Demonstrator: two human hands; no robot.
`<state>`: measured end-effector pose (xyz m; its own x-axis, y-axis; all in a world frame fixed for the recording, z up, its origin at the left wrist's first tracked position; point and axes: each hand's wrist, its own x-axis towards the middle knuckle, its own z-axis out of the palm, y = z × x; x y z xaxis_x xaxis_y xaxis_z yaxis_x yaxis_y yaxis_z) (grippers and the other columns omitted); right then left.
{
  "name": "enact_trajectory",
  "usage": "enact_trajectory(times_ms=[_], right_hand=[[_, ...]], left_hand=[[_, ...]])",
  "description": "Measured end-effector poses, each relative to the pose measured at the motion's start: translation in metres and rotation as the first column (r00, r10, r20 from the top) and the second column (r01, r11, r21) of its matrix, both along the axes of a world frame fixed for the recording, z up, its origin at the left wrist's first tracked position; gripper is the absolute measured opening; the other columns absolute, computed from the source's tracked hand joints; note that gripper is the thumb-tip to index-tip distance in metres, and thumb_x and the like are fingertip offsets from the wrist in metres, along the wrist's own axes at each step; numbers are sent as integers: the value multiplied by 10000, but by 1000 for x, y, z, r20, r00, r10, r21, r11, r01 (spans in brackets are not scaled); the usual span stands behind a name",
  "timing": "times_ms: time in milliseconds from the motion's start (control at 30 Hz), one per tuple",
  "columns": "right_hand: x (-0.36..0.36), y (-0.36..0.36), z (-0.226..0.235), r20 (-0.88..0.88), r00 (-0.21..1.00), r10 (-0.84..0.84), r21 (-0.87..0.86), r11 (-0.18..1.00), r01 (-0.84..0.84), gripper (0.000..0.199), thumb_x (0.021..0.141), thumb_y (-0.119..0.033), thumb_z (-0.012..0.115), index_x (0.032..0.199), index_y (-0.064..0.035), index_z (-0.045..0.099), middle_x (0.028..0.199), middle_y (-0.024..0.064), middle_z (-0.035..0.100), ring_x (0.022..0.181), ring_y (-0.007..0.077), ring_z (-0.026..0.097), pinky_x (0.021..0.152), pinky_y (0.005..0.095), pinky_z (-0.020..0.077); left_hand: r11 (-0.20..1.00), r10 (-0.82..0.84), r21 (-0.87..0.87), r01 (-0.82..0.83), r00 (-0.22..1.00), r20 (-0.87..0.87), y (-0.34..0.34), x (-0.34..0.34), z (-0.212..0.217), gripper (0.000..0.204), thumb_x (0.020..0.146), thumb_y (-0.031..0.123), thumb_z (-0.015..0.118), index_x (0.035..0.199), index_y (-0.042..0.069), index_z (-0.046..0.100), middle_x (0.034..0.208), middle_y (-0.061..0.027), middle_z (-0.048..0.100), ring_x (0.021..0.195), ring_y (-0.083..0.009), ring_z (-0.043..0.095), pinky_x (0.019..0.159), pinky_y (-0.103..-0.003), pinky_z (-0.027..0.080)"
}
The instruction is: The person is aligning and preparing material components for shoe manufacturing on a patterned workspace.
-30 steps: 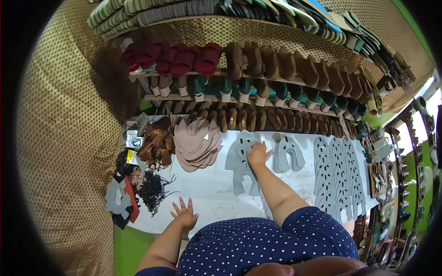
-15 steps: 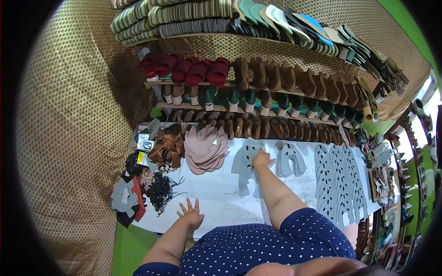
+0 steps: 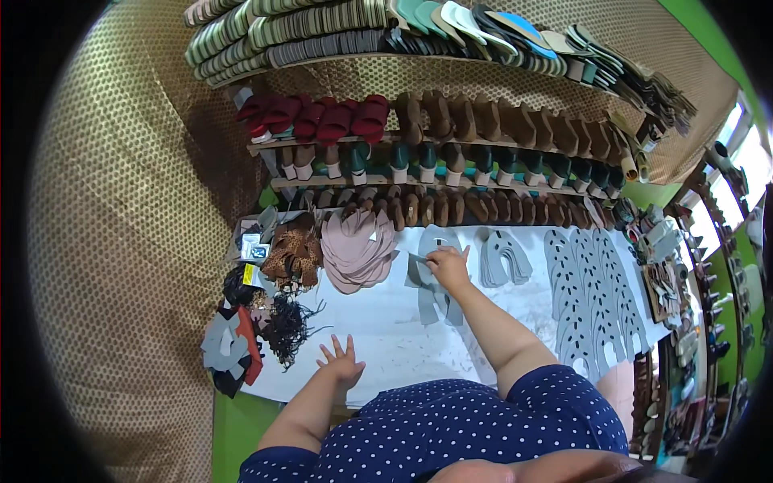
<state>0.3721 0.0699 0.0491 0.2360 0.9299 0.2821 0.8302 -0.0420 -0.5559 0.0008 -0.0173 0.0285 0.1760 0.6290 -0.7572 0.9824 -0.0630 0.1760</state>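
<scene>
At the middle of the table my right hand [image 3: 449, 269] reaches forward with its fingers pinched on the edge of a grey cut shoe-upper piece [image 3: 416, 272]. That piece lies partly over other grey curved pieces [image 3: 439, 235]. Near the table's front edge my left hand [image 3: 344, 367] rests with its fingers spread, holding nothing. To the right of my right hand sits a stack of grey U-shaped pieces [image 3: 506, 249]. Farther right are overlapping rows of grey pieces with dark oval marks [image 3: 568, 294]. A pile of pink cut pieces [image 3: 358, 262] lies to the left.
Brown patterned scraps [image 3: 291, 258], black stringy trimmings [image 3: 287, 330] and grey, red and black scraps [image 3: 229, 342] crowd the white table's [image 3: 386, 338] left end. Behind stand shelves with red slippers [image 3: 334, 121], brown shoe lasts [image 3: 515, 125] and stacked soles [image 3: 322, 32].
My right hand has shifted slightly left, its fingers now pinched at the grey piece's edge. The left hand stays spread in about the same place. The whole view has shifted a little.
</scene>
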Motion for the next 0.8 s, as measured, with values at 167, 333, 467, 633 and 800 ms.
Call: enact_trajectory(times_ms=[167,333,467,633,800], right_hand=[[-32,-53,56,63,984,165,-72,984,-161,141,861,-275,723,973,-223,792,973,0,740,1200,236,590,1102,774,79],[-58,-108,70,63,977,205,-111,974,-197,169,866,-326,721,971,-213,791,1018,44,734,1222,246,576,1095,781,96],[-86,-150,72,9,970,242,-215,948,-234,181,870,-315,714,1000,-209,783,1044,38,731,1243,247,566,1094,785,101],[-117,-187,73,-18,947,321,-343,888,-308,167,873,-290,706,1004,-211,772,1049,17,731,1268,245,555,1106,779,88],[-130,-209,74,-57,943,328,-353,877,-327,157,868,-295,718,992,-215,771,1017,14,734,1282,241,549,1121,767,65]], left_hand=[[1000,13,16,-13,1000,15,-3,-5,-6,1111,869,628,611,1605,247,-128,1605,-244,-301,1407,-607,-275,1072,-799,18],[993,2,119,-10,998,60,-16,-4,-2,1210,790,658,674,1612,226,-102,1617,-242,-276,1417,-589,-278,1066,-799,-2],[988,-80,140,60,986,143,-20,-13,1,1289,722,693,719,1618,209,-71,1630,-247,-236,1418,-574,-294,1048,-809,-22],[947,-213,316,56,846,489,-19,-30,-4,1228,671,658,796,1624,263,130,1693,-148,-26,1488,-561,-87,1108,-761,9],[819,-427,562,118,779,459,-41,-4,85,565,745,499,796,1268,304,708,1687,-133,117,1504,-526,-89,1102,-764,-13]])
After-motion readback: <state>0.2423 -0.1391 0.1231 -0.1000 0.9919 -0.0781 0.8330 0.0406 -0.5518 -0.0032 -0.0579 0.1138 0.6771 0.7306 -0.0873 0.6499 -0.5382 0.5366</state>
